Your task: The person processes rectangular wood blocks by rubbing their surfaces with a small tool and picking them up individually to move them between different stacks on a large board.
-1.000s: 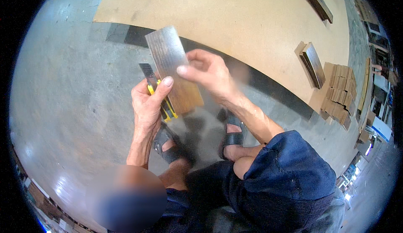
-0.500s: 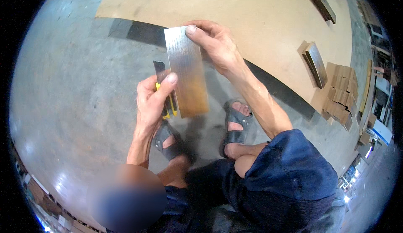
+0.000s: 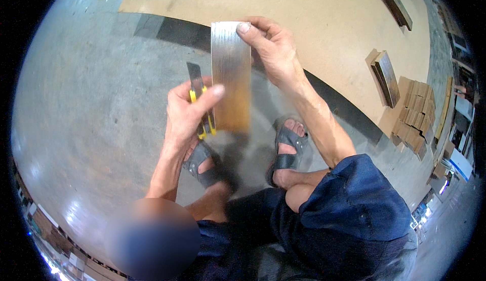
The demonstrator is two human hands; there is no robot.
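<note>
In front of me I hold a thin rectangular wood-grain plank (image 3: pixel 231 73) upright, its upper part shiny with glare and its lower part brown. My right hand (image 3: pixel 276 53) pinches the upper right corner, thumb on the face and fingers behind. A black and yellow utility knife (image 3: pixel 205 124) sits in my left hand (image 3: pixel 183 109), its dark blade end pointing up beside the plank's left edge. The left thumb, slightly blurred, reaches over that edge onto the plank's face. Left fingers behind the knife are partly hidden.
A large tan sheet (image 3: pixel 324 32) with a black strip (image 3: pixel 339 103) along its near edge lies beyond my hands. On it, at the right, are a small stack of planks (image 3: pixel 387 78), a longer stack (image 3: pixel 394 5) and piled cardboard pieces (image 3: pixel 414 116). My sandalled feet rest on grey concrete (image 3: pixel 101 103).
The plank has shifted slightly right and stands straighter. My left thumb has slid further over its face, and the knife stays in the left hand. The whole view has shifted a little.
</note>
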